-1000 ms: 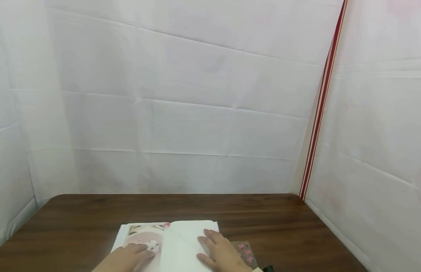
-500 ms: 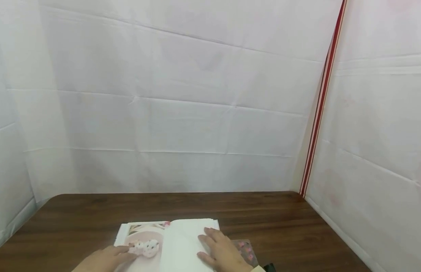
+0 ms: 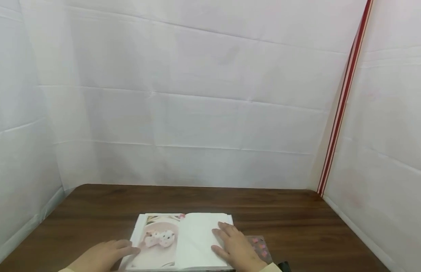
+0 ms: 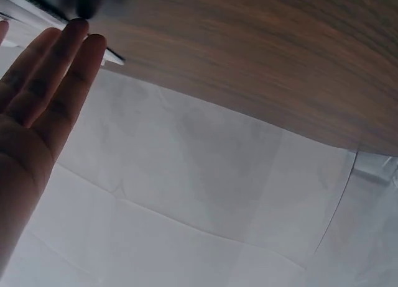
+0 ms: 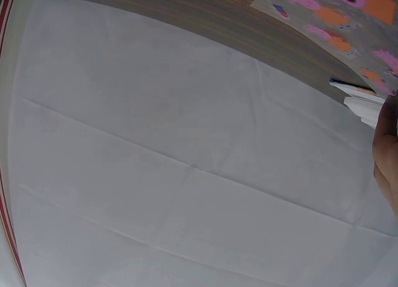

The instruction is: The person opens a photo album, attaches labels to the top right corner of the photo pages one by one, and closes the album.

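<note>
An open book lies on the table, its left page carrying a picture of white spotted shapes in a pink bowl, its right page plain white. My left hand is at the book's left edge, fingertips over the margin of the picture page. Seen in the left wrist view, the fingers are nearly straight and hold nothing. My right hand rests on the white page near its outer edge, fingers spread. Beside it, a clear sticker sheet with pink figures is partly hidden by that hand; the right wrist view shows the stickers closer.
The brown wooden table has rounded far corners. White cloth hangs behind it and along both sides, with a red-striped band at the right corner. A small black object shows beside the right wrist.
My left hand has slid left off the picture to the book's edge, uncovering the picture. The right hand stays on the white page. The head view has shifted a little.
</note>
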### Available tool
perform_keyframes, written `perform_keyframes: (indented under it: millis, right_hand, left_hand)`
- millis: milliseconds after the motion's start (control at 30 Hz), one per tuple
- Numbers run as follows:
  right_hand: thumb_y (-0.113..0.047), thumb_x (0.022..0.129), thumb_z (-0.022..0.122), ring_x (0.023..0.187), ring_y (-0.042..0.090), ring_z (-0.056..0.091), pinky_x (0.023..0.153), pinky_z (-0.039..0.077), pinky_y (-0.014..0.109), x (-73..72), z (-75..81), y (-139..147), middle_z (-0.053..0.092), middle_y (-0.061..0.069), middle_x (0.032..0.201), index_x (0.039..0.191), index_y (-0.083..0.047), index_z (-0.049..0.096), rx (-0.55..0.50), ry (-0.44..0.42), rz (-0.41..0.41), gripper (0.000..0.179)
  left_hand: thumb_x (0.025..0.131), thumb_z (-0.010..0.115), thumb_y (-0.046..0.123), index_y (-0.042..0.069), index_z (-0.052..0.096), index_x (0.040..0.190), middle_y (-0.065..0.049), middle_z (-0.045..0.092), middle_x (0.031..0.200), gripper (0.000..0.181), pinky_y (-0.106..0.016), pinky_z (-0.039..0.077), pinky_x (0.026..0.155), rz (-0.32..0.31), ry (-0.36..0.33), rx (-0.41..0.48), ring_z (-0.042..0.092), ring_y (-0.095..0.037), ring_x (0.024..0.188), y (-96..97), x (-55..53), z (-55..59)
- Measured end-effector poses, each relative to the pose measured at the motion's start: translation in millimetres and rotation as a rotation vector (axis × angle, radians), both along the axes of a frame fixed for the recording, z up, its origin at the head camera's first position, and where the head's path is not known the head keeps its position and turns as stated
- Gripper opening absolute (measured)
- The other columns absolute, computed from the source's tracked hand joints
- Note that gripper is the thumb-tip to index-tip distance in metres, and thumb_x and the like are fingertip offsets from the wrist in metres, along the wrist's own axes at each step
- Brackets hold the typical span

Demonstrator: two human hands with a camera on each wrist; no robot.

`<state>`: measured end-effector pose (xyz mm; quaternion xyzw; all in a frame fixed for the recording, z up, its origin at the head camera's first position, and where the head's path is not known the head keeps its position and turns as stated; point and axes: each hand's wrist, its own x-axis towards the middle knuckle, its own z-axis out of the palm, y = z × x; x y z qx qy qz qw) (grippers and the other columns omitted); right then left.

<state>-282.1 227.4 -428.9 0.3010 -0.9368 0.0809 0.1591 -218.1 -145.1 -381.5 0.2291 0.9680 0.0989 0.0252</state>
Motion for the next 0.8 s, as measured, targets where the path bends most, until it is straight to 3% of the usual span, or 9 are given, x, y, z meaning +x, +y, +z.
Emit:
perform_keyframes:
  millis: [100, 200, 367, 533, 733, 800]
  right_hand:
    - [-0.056, 0.091, 0.029, 0.127, 0.025, 0.040, 0.098, 0.040, 0.047, -0.4, 0.5, 1.8, 0.042, 0.005, 0.139, 0.129, -0.019, 0.046, 0.002, -0.022, -0.013, 0.056]
    - [-0.057, 0.090, 0.029, 0.128, 0.027, 0.040, 0.097, 0.040, 0.050, -0.1, 1.2, 1.4, 0.042, 0.005, 0.139, 0.130, -0.019, 0.046, -0.009, -0.054, -0.018, 0.057]
    - [-0.059, 0.090, 0.029, 0.128, 0.027, 0.039, 0.097, 0.039, 0.050, 1.1, 2.5, -1.7, 0.040, 0.005, 0.141, 0.131, -0.020, 0.045, -0.011, -0.082, -0.034, 0.059]
    - [-0.059, 0.090, 0.028, 0.129, 0.024, 0.039, 0.100, 0.037, 0.047, 1.4, 3.9, -2.2, 0.039, 0.003, 0.142, 0.131, -0.021, 0.045, -0.007, -0.080, -0.046, 0.058]
    - [-0.058, 0.090, 0.031, 0.128, 0.025, 0.040, 0.100, 0.037, 0.047, 2.3, 5.2, -3.1, 0.040, 0.003, 0.141, 0.131, -0.021, 0.046, 0.002, -0.073, -0.052, 0.057]
    - [-0.059, 0.090, 0.030, 0.128, 0.026, 0.040, 0.100, 0.037, 0.047, 2.1, 4.7, -3.1, 0.040, 0.004, 0.141, 0.131, -0.021, 0.046, 0.006, -0.069, -0.050, 0.058]
  left_hand:
    - [0.066, 0.049, 0.075, 0.032, 0.056, 0.118, 0.011, 0.059, 0.108, 0.067, -0.040, 0.050, 0.075, -0.067, 0.041, 0.004, 0.053, -0.006, 0.090, -2.4, -2.5, 0.1]
    - [0.072, 0.047, 0.070, 0.031, 0.057, 0.115, 0.013, 0.060, 0.104, 0.059, -0.033, 0.050, 0.071, -0.095, 0.048, 0.014, 0.051, 0.000, 0.084, -6.4, -3.2, -0.4]
    - [0.071, 0.048, 0.069, 0.031, 0.059, 0.112, 0.017, 0.059, 0.100, 0.057, -0.030, 0.050, 0.070, -0.074, 0.010, 0.030, 0.049, 0.004, 0.080, -10.7, 0.3, 0.2]
    - [0.064, 0.050, 0.075, 0.030, 0.058, 0.115, 0.010, 0.062, 0.106, 0.068, -0.041, 0.051, 0.073, -0.073, 0.026, -0.004, 0.056, -0.006, 0.087, -9.9, 2.3, -1.0]
    - [0.059, 0.053, 0.078, 0.037, 0.048, 0.125, -0.005, 0.055, 0.126, 0.077, -0.061, 0.044, 0.077, -0.038, -0.068, -0.014, 0.056, -0.032, 0.105, -7.1, 5.7, -6.4]
    - [0.058, 0.052, 0.079, 0.040, 0.046, 0.126, -0.005, 0.052, 0.129, 0.079, -0.061, 0.045, 0.075, -0.032, -0.081, -0.032, 0.055, -0.032, 0.105, -6.0, 7.2, -9.6]
